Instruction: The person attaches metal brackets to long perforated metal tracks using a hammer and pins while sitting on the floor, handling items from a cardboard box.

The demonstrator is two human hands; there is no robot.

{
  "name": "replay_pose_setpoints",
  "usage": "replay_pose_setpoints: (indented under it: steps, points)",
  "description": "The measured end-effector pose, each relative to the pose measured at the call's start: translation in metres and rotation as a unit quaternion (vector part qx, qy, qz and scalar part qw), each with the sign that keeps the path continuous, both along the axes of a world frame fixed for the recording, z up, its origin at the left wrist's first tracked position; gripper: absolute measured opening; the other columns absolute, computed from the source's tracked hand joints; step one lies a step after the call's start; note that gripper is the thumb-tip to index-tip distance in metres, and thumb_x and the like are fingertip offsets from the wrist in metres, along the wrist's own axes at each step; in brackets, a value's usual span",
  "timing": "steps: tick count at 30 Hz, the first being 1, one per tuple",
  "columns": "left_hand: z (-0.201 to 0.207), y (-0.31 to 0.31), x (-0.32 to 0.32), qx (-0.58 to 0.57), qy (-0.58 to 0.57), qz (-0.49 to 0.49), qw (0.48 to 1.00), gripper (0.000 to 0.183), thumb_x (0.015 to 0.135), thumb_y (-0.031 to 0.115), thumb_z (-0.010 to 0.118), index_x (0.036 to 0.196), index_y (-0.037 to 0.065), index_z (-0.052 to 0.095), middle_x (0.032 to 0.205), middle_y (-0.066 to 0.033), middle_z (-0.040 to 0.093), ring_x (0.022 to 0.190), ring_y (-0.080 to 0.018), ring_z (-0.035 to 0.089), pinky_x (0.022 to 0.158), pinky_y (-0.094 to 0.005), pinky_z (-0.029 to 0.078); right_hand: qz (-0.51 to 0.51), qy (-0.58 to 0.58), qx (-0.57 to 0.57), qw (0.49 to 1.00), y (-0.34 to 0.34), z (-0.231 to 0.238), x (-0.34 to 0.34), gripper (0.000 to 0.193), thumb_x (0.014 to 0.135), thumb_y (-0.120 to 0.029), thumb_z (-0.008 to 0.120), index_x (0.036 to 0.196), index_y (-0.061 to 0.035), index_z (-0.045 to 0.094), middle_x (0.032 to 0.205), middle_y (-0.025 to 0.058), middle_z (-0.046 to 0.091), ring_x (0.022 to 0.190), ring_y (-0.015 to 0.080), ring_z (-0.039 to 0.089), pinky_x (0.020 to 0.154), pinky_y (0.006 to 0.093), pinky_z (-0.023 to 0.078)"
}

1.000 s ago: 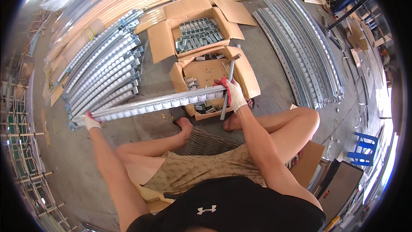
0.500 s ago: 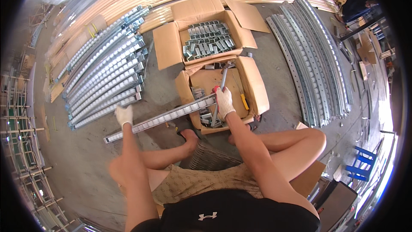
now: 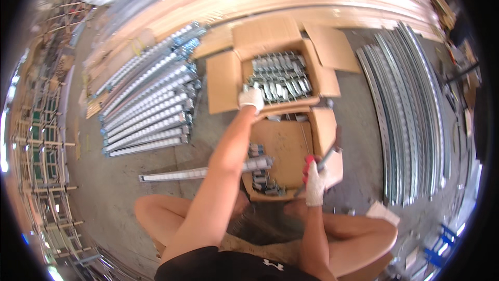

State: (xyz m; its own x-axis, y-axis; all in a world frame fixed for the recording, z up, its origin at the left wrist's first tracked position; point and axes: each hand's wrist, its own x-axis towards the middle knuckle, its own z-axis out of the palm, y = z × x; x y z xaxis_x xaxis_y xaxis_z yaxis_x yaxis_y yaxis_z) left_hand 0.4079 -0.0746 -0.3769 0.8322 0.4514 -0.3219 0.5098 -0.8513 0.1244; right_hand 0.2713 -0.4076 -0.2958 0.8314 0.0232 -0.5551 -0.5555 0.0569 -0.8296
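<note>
My left hand, in a white glove, reaches into the near left corner of the far cardboard box, at the metal brackets inside. Its fingers are hidden, so a hold on a bracket cannot be made out. My right hand, gloved in white and red, is closed round the handle of a hammer, right of the near cardboard box. A roller track rail lies in front of me, its right end over the near box's left side; my left forearm crosses above it.
Several roller rails lie stacked on the left. More long metal rails lie at the right. Wrapped long tan pieces run along the back. Loose metal brackets sit in the near box, and a blue stool stands at lower right.
My left hand has gone from beside the rail's left end to the far box. My right hand has left the rail's right end, moving right and nearer with the hammer. The view has shifted.
</note>
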Motion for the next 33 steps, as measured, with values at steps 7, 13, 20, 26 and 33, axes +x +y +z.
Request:
replay_pose_setpoints:
  steps: [7, 13, 20, 26, 33]
  points:
    - [-0.032, 0.029, 0.006, -0.095, 0.022, 0.024, 0.995, 0.031, 0.089, 0.019, 0.06, 0.111, 0.005, 0.078, 0.114, -0.0233, 0.075, 0.107, -0.0391, 0.073, 0.093, -0.0474, 0.059, 0.003, 0.13, 0.033, 0.991, -0.014, -0.034, 0.01, 0.036, 0.102, -0.04, 0.067, 0.09, -0.0064, 0.067, 0.06, -0.0021, 0.051, 0.039, 0.009, 0.041, 0.034, 0.0264, 0.031]
    - [-0.049, 0.051, -0.02, -0.026, -0.088, 0.084, 0.992, 0.028, 0.091, 0.017, 0.059, 0.106, 0.004, 0.08, 0.11, -0.0227, 0.076, 0.105, -0.0398, 0.074, 0.092, -0.0494, 0.059, 0.055, 0.118, 0.052, 0.99, 0.002, -0.02, -0.008, 0.033, 0.102, -0.032, 0.067, 0.093, -0.0003, 0.068, 0.061, 0.003, 0.055, 0.038, 0.0103, 0.042, 0.034, 0.0262, 0.033]
    - [0.055, 0.023, -0.042, -0.051, -0.277, 0.015, 0.959, 0.028, 0.087, 0.033, 0.072, 0.097, 0.007, 0.08, 0.087, -0.0194, 0.076, 0.078, -0.0353, 0.075, 0.076, -0.0484, 0.06, 0.102, 0.051, 0.022, 0.993, -0.009, -0.011, -0.005, 0.035, 0.1, -0.032, 0.068, 0.102, 0.0038, 0.07, 0.074, 0.0155, 0.072, 0.037, 0.0095, 0.046, 0.033, 0.0253, 0.033]
    - [0.106, 0.008, -0.117, -0.57, -0.353, 0.232, 0.705, 0.029, 0.102, 0.015, 0.063, 0.122, -0.006, 0.068, 0.09, -0.0088, 0.073, 0.061, -0.0141, 0.067, 0.048, -0.0248, 0.048, 0.133, 0.031, 0.046, 0.99, 0.002, 0.008, -0.012, 0.037, 0.096, -0.03, 0.074, 0.113, 0.003, 0.07, 0.082, 0.0144, 0.076, 0.039, 0.0052, 0.041, 0.036, 0.0249, 0.033]
    - [0.114, -0.118, -0.209, -0.601, -0.371, 0.233, 0.668, 0.021, 0.102, 0.014, 0.063, 0.116, -0.001, 0.067, 0.089, -0.0052, 0.072, 0.062, -0.0118, 0.066, 0.051, -0.0256, 0.051, 0.072, 0.036, 0.198, 0.977, 0.026, 0.042, -0.053, 0.048, 0.095, -0.03, 0.077, 0.127, 0.0027, 0.066, 0.089, 0.0136, 0.077, 0.042, 0.0029, 0.04, 0.039, 0.0233, 0.034]
